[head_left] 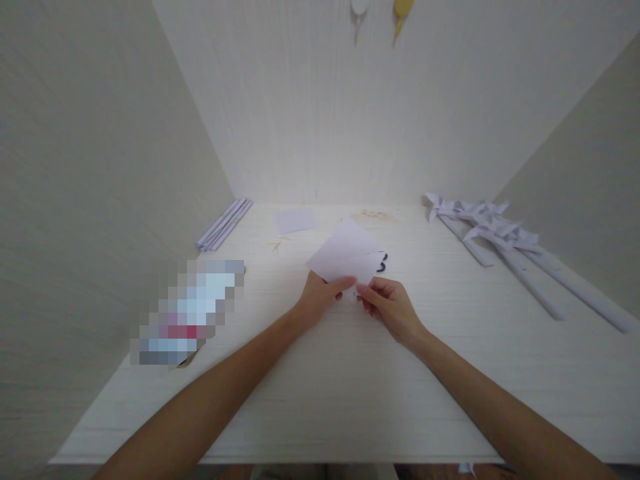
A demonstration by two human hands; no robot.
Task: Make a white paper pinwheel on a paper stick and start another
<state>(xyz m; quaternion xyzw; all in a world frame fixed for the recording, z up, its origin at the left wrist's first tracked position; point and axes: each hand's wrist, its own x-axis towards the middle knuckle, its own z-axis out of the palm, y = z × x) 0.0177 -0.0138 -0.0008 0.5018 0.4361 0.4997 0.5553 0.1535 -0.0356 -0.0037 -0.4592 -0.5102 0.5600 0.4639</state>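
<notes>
We're looking down on a pale desk [320,373] with a faint woodgrain finish, boxed in by plain cream walls on the left, back and right, so it sits in an alcove. The light falls brightest at the back centre.

Mid-desk, both bare hands meet on a sheet of white paper [345,257], thin and flat, folded to an angled, pointed shape and lifted at a tilt just above the surface. The left hand [320,297] has its grip pressed together on the paper's near edge, thumb on top. The right hand [393,303] pinches the same edge just beside it, fingers curled under. Something small and dark [383,263] peeks out behind the paper; what it is, I cannot tell.

At the back left lie slim rolled paper sticks [225,223] in a neat bundle. A small square sheet [296,220] rests flat near them. On the right, long paper tubes with folded, bow-like tops [500,240] fan out. A blurred-out object [193,310] lies at the left edge.
</notes>
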